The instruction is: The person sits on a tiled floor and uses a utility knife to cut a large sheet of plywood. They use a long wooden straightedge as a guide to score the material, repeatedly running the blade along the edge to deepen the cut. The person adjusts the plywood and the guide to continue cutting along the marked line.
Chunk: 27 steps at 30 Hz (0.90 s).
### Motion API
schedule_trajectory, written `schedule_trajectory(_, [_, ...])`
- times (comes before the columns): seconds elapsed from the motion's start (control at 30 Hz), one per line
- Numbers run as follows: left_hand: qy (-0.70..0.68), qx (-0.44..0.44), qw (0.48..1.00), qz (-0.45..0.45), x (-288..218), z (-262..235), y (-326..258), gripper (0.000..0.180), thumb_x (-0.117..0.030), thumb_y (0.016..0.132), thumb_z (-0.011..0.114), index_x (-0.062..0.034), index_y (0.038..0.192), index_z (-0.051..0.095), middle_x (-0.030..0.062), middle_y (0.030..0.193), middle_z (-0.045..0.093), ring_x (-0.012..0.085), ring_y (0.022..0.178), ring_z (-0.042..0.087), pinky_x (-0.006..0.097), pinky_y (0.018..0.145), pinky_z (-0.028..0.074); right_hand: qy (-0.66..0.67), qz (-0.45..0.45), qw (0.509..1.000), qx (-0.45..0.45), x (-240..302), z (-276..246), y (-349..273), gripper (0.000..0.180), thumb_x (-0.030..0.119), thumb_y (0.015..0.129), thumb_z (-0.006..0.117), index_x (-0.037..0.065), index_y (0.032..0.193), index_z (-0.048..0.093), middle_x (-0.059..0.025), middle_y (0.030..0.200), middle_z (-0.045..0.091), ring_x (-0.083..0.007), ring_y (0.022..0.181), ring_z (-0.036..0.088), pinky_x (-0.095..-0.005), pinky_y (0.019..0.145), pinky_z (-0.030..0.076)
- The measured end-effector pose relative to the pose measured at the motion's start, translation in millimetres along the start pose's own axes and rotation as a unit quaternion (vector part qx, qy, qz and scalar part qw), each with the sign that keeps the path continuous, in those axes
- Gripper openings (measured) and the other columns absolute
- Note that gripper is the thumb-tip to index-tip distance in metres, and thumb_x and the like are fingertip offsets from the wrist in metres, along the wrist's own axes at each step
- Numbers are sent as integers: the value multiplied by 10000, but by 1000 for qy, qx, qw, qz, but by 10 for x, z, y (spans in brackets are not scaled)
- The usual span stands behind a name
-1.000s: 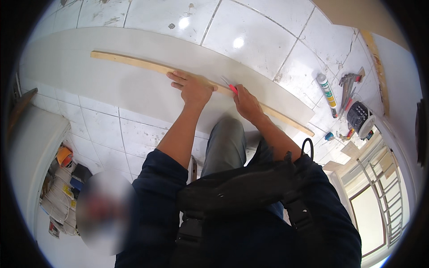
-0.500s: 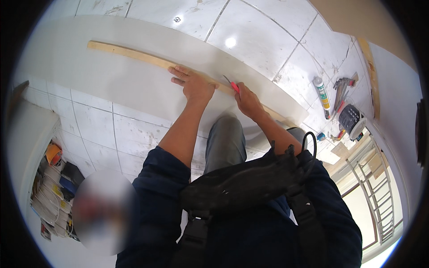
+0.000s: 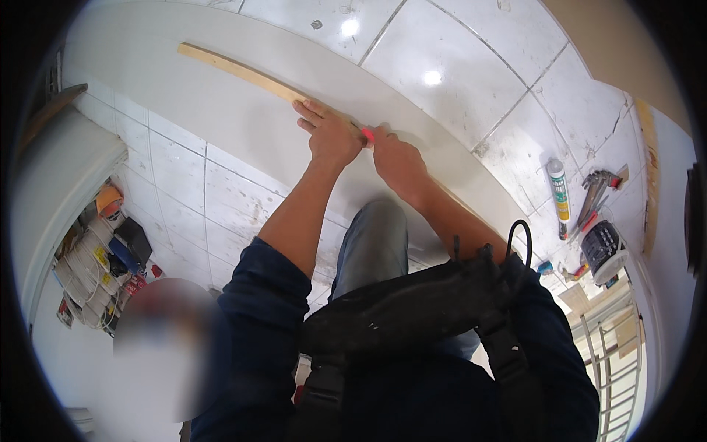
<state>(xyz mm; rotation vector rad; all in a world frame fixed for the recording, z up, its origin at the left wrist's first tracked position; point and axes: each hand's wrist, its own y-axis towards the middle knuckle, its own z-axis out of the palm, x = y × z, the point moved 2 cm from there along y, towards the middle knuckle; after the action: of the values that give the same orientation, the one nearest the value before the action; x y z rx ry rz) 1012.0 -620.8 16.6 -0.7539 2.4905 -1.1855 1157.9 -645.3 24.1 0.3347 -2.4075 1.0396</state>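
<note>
A long, pale wooden batten [image 3: 243, 70] lies across a large light-grey sheet of board [image 3: 236, 121] on the floor. My left hand [image 3: 335, 138] presses on the batten near its middle, fingers stretched out over it and slightly apart. Close to its thumb, my right hand [image 3: 401, 166] is closed round a red-handled utility knife [image 3: 368, 135] at the batten's edge. Only a bit of the red handle shows; the blade is hidden. Past my right wrist the batten runs on, partly covered by my forearm. My knee [image 3: 375, 228] is at the board's near edge.
White floor tiles [image 3: 464, 81], smudged with dirt, surround the board. To the right lie a sealant cartridge [image 3: 559, 191], some hand tools [image 3: 593, 195] and a black bucket [image 3: 602, 250]. Cables and tools [image 3: 96, 269] are piled at the left. A metal ladder [image 3: 618, 353] shows lower right.
The knife in my right hand has moved left along the batten, up to my left hand. Its blade, visible before, is now hidden. The whole view has shifted and turned slightly.
</note>
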Motion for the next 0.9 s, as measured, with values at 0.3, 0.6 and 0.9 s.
schedule_trajectory(0.3, [38, -4, 999, 2, -68, 5, -38, 1446, -441, 684, 877, 182, 1454, -177, 407, 1553, -162, 570, 1457, 121, 437, 1080, 451, -19, -15, 999, -40, -19, -3, -27, 106, 118, 952, 548, 26, 999, 524, -146, 820, 665, -282, 724, 706, -385, 633, 582])
schedule_trajectory(0.6, [65, -4, 998, 4, -59, -12, -45, 1449, -473, 682, 871, 187, 1454, -163, 411, 1554, -149, 571, 1453, 140, 437, 1091, 438, -33, -31, 999, -23, -100, -69, -171, 120, 100, 944, 550, 15, 1020, 514, -159, 837, 678, -290, 708, 710, -375, 603, 575])
schedule_trajectory(0.9, [43, -8, 999, 7, -44, -20, -51, 1451, -475, 681, 867, 179, 1459, -168, 400, 1558, -163, 571, 1456, 127, 443, 1103, 424, -22, -37, 995, -93, 23, 58, -74, 107, 114, 947, 551, 31, 1007, 520, -143, 810, 668, -276, 697, 708, -362, 589, 574])
